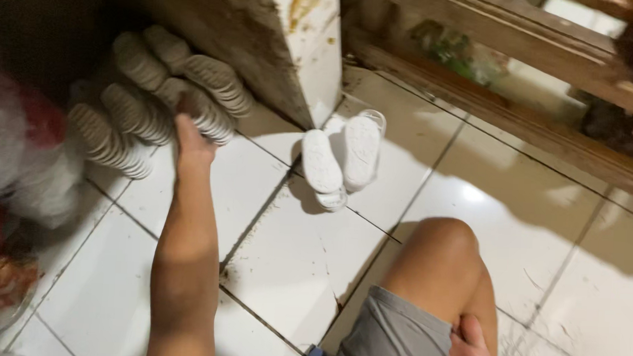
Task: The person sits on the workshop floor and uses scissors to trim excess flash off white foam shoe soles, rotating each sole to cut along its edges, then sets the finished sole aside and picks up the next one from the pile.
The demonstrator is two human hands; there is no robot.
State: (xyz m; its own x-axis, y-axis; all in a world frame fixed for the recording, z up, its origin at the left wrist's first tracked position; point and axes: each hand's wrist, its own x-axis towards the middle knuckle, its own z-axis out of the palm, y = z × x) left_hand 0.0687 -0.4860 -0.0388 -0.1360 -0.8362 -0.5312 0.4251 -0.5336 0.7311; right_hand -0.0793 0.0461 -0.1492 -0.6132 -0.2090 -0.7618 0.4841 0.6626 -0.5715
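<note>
Down on the white tiled floor (283,263), a person sits with one bare knee (447,242) raised, grey shorts (394,341) bunched at the thigh. Their left hand (191,139) stretches far forward to a heap of pale ribbed slippers (155,97) piled sole-up in the dark corner beside a worn wooden post (295,39). The fingers reach into the heap and touch one of the slippers; they are hidden among the soles, so I cannot tell whether they have closed on it or only lie against it. Close to the post's foot, well apart from the heap, a separate pair of white slippers (340,161) lies sole-up, the two just beside each other. The right hand (470,348) rests against the thigh near the bottom edge, fingers loosely curled on the skin, holding nothing. At the far left sits a blurred red and white bundle (15,148). A rough wooden beam (522,102) runs across behind the tiles.
</note>
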